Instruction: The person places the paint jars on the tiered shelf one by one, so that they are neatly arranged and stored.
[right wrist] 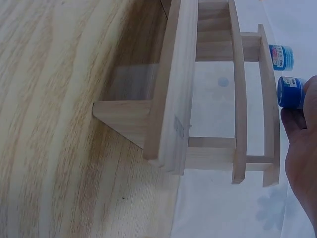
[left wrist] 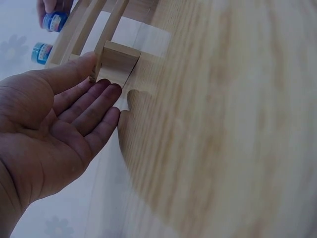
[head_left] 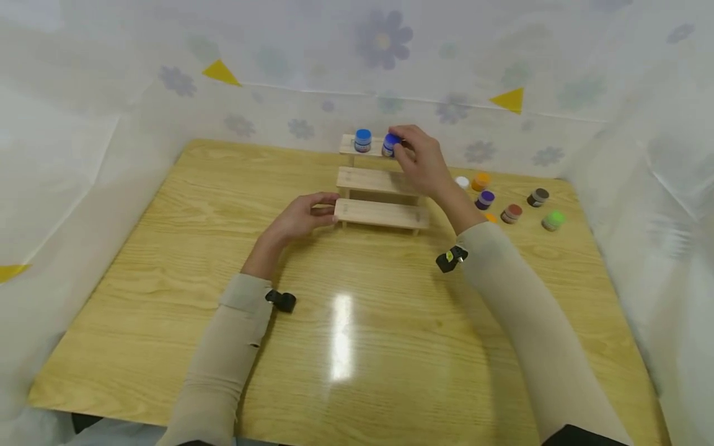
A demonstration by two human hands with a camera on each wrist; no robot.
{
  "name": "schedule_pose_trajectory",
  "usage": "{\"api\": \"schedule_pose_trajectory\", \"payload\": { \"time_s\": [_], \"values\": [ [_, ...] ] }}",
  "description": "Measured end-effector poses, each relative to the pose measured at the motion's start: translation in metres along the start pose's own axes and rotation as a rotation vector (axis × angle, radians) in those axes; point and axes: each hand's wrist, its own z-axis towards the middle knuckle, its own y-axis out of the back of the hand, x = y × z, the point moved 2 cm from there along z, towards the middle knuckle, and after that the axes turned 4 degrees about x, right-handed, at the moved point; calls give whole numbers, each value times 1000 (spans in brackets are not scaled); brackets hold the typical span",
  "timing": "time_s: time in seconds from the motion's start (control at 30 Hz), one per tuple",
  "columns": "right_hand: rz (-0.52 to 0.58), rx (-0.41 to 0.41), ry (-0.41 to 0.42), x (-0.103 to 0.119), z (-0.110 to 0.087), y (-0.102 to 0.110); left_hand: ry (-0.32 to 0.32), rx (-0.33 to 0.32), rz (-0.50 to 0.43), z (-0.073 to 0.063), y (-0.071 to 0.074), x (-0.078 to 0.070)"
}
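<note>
A three-step wooden display rack stands at the back middle of the table. My right hand reaches to its top step and holds a dark blue paint jar between thumb and fingers. In the right wrist view this jar is right at the top board. To its left, a lighter blue paint jar sits upright on the same step. My left hand is at the rack's left end, its fingers loosely extended. In the left wrist view, thumb and fingertips are right at the board ends.
Right of the rack are several small paint jars: white, orange, purple, brown-red, black and green. Another orange jar is partly hidden by my right forearm. White flowered sheeting encloses the wooden table.
</note>
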Motion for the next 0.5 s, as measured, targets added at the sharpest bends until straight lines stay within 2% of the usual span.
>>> {"api": "schedule_pose_trajectory", "payload": {
  "time_s": [0.3, 0.5],
  "values": [
    [77, -18, -92, -5, -4, 1, 20, 13, 4, 0, -4, -3],
    [127, -115, -132, -5, -12, 1, 1, 17, 15, 2, -4, -3]
  ]
}}
